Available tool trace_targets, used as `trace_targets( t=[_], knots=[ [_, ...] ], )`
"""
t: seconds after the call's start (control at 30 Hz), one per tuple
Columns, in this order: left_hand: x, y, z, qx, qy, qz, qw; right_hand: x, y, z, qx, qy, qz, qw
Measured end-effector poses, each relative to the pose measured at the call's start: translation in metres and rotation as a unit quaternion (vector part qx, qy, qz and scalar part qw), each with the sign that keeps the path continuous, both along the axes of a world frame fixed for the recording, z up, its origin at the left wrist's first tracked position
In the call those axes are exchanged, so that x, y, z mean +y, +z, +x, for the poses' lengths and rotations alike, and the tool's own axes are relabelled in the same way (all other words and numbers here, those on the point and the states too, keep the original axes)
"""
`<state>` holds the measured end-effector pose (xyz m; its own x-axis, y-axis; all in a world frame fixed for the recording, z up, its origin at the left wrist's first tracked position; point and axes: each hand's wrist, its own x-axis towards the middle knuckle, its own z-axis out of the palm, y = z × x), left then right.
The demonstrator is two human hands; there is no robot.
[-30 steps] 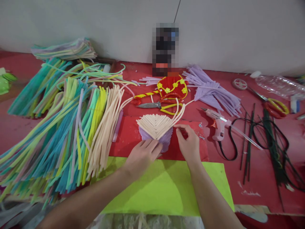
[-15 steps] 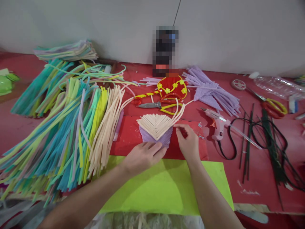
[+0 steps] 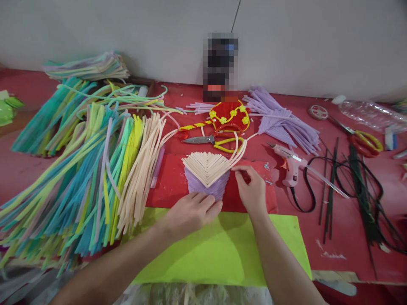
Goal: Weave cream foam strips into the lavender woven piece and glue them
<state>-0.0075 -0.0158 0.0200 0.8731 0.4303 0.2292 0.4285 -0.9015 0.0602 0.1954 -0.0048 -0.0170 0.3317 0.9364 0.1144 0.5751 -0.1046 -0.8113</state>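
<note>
A woven pipe-cleaner piece lies before me, with a cream V-patterned part [image 3: 207,167] over a purple ribbed part [image 3: 205,186]. Several loose cream stems [image 3: 240,150] stick out from its upper right. My left hand [image 3: 192,212] is closed at the purple part's near edge, its curled fingers hiding that end. At the right edge, my right hand [image 3: 251,188] has thumb and forefinger pinched together; whatever is between the tips is too small to make out. Under the piece is a red pad [image 3: 170,186], and a lime-green sheet [image 3: 203,254] lies nearer me.
Bundles of coloured pipe cleaners [image 3: 92,169] spread across the left. Yellow-handled scissors [image 3: 206,140] and a red-yellow ornament [image 3: 229,116] lie behind the piece. To the right are purple stems [image 3: 282,123], a pink glue gun [image 3: 289,163], red-yellow scissors [image 3: 365,142] and dark wires [image 3: 362,195].
My left hand has shifted slightly toward me, with its fingers more curled, so more of the purple part shows. My right hand stays nearly in place.
</note>
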Motion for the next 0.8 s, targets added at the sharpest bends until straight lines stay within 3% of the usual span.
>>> trace_targets(
  t=[0.2,0.3,0.4,0.47,0.67,0.8],
  knots=[
    [-0.004,-0.001,0.005,-0.022,0.018,-0.009,1.000,0.001,0.000,-0.001,-0.005,-0.005,0.011,1.000],
    [-0.007,-0.005,0.009,-0.055,0.108,0.003,0.993,0.002,0.001,-0.002,-0.007,-0.006,0.011,1.000],
    [-0.008,-0.012,0.011,-0.014,0.212,-0.014,0.977,0.002,0.001,-0.002,-0.016,-0.011,0.006,1.000],
    [-0.005,-0.017,0.009,0.014,0.247,-0.031,0.968,0.001,0.000,-0.002,-0.021,-0.012,0.007,1.000],
    [-0.001,-0.028,0.008,0.047,0.278,-0.080,0.956,0.002,-0.002,-0.002,-0.037,-0.008,0.012,0.999],
    [-0.001,-0.032,0.010,0.048,0.275,-0.097,0.955,0.002,0.001,-0.005,-0.072,0.003,0.052,0.996]
  ],
)
